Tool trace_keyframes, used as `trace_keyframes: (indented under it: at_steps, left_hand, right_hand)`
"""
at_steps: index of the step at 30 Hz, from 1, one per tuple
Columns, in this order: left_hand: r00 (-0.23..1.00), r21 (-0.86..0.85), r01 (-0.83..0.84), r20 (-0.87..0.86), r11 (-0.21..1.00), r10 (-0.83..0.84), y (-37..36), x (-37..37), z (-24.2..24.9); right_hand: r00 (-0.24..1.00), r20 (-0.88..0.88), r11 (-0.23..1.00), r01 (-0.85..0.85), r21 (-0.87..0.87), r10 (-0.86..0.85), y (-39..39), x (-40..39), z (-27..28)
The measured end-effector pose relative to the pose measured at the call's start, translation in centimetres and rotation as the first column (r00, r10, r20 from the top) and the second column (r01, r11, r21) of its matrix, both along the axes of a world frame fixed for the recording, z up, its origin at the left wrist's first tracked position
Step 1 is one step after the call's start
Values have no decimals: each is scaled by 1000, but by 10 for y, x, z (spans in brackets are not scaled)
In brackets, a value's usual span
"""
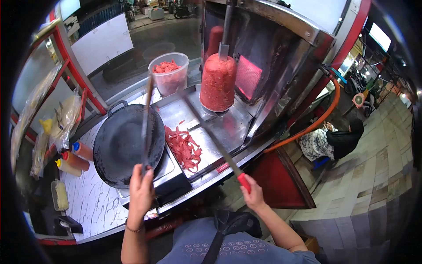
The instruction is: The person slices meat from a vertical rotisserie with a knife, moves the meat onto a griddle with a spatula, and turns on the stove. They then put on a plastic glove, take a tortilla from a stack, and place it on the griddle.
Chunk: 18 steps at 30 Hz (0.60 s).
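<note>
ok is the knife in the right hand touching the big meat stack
Apart: the head view shows a strip of the metal tray between the knife and the meat stack.

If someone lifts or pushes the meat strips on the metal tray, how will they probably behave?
The meat strips would probably droop, as they look thin and curled. They may separate when lifted, since they lie in a loose heap. On the shiny metal tray, they could slide.
</note>
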State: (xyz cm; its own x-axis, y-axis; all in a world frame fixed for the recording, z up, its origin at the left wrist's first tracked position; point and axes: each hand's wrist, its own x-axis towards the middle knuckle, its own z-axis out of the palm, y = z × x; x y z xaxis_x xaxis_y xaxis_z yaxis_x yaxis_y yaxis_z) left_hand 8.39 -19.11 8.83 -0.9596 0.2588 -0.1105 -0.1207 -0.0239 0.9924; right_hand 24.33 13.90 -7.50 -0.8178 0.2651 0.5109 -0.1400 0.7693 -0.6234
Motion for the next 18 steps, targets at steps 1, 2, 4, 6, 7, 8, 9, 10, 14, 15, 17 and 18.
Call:
trace_keyframes:
  at_steps: [1, 2, 4, 6, 7, 8, 9, 10, 14, 15, 17, 18]
  left_hand:
    - [998, 33, -50, -32, 998, 51, -8, 10, -7]
    - [989, 49, -129, -67, 990, 132, -11, 22, -15]
    - [981, 88, -156, -100, 984, 165, -18, 45, -30]
    - [977, 112, -173, -109, 978, 185, -17, 68, -35]
    - [972, 114, -211, -85, 971, 221, -12, 82, -33]
    - [968, 130, -222, -87, 966, 235, -12, 91, -40]
    - [966, 143, -228, -88, 963, 242, -15, 101, -46]
    - [966, 144, -228, -93, 963, 242, -18, 110, -47]
    - [973, 138, -213, -60, 967, 223, -13, 136, -52]
    - [977, 119, -190, -78, 975, 200, -9, 137, -51]
    - [982, 118, -148, -98, 982, 160, 10, 138, -40]
    - [987, 135, -134, -74, 982, 145, 18, 138, -37]
  right_hand:
    - [1000, 5, 996, -27, 86, 27, 3, -5, -12]
    - [997, 75, 988, -23, 154, 11, -1, -11, -16]
    - [996, 73, 985, -64, 157, 53, -5, -33, -17]
    - [993, 79, 983, -94, 160, 82, -2, -43, -17]
    - [994, 85, 984, -77, 160, 64, 2, -35, -21]
    - [995, 92, 978, -59, 200, 41, 9, -18, -30]
    - [995, 100, 971, -35, 237, 11, 16, 8, -41]
    - [995, 95, 971, -34, 237, 12, 22, 39, -54]
    - [990, 138, 974, -41, 222, 10, 35, 77, -84]
    - [994, 112, 969, -35, 244, 8, 30, 67, -80]
    - [999, 32, 966, -51, 254, 44, 7, 13, -34]
    - [996, 57, 966, -77, 247, 65, 7, -11, -20]
